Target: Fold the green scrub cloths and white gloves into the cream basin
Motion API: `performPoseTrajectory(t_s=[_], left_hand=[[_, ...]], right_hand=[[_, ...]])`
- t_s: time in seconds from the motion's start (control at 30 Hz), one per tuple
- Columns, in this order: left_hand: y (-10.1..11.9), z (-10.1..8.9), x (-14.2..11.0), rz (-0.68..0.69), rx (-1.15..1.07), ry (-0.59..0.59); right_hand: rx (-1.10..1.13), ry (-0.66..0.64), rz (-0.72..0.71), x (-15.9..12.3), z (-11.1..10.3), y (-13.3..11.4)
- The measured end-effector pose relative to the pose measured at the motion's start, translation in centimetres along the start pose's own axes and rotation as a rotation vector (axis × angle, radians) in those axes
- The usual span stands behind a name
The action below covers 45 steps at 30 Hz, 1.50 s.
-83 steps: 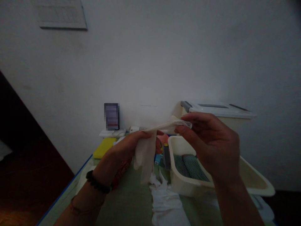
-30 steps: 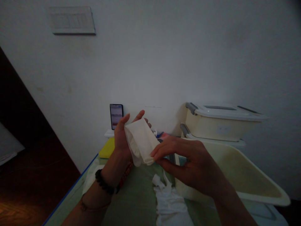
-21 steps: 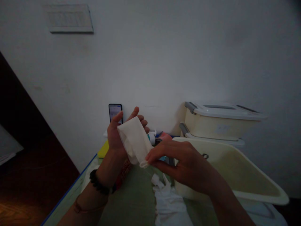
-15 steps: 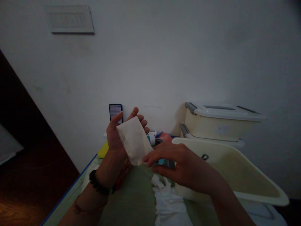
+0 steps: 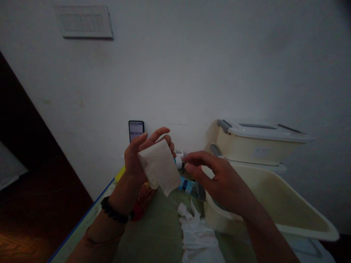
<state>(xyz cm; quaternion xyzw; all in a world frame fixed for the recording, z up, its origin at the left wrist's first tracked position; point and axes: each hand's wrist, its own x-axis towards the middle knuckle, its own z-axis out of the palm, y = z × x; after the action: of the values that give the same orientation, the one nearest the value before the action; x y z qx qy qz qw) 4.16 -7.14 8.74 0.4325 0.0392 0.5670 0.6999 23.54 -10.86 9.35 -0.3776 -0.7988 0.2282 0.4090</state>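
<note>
A thin white pouch [image 5: 160,166], which looks like a small filter bag, lies slanted across my left hand [image 5: 149,155]. The thumb and curled fingers of that hand support it from behind, partly hidden by it. From its lower corner a fine thread seems to trail down. To the right, apart from the pouch, my right hand [image 5: 215,175] has thumb and forefinger tips close together in a pinch. Whatever may be between them is too small to see. Under my hands, a crumpled white cloth [image 5: 199,237] rests on the green table cover [image 5: 153,233].
A phone [image 5: 136,130] leans against the wall. An open cream tub [image 5: 304,204] stands at the right, with lidded storage boxes [image 5: 252,146] behind it. A blue packet [image 5: 188,185] and a red patterned item [image 5: 145,197] lie near my hands.
My right hand has left the pouch's lower edge and moved up and right. The pouch has shifted slightly right in my left hand, whose fingers have bent over more.
</note>
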Motion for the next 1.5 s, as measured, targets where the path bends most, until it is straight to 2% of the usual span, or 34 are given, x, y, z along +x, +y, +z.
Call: performPoseTrajectory(t_s=[0.17,0.37,0.53,0.9,1.3,1.5], left_hand=[[-0.2,-0.6,-0.1,-0.136,0.083,-0.171],[-0.3,-0.7,0.3,-0.228,0.224,-0.199],[-0.6,-1.1,0.4,-0.277,0.251,-0.234],[0.2,-1.0,-0.2,-0.171,0.657,-0.282],[0.6,-0.2,-0.5,-0.138,0.752,-0.392],[0.8,0.1,-0.6,-0.131,0.785,-0.426]], right_hand=[[0.049,-0.01,-0.029,0.1,1.1,0.0],[0.074,0.047,0.005,0.1,0.8,0.2],[0.079,0.046,0.01,0.2,0.6,0.1],[0.047,-0.107,0.039,0.3,0.3,0.5],[0.194,-0.219,0.118,0.1,0.0,0.6],[0.354,-0.242,0.149,0.0,-0.2,0.7]])
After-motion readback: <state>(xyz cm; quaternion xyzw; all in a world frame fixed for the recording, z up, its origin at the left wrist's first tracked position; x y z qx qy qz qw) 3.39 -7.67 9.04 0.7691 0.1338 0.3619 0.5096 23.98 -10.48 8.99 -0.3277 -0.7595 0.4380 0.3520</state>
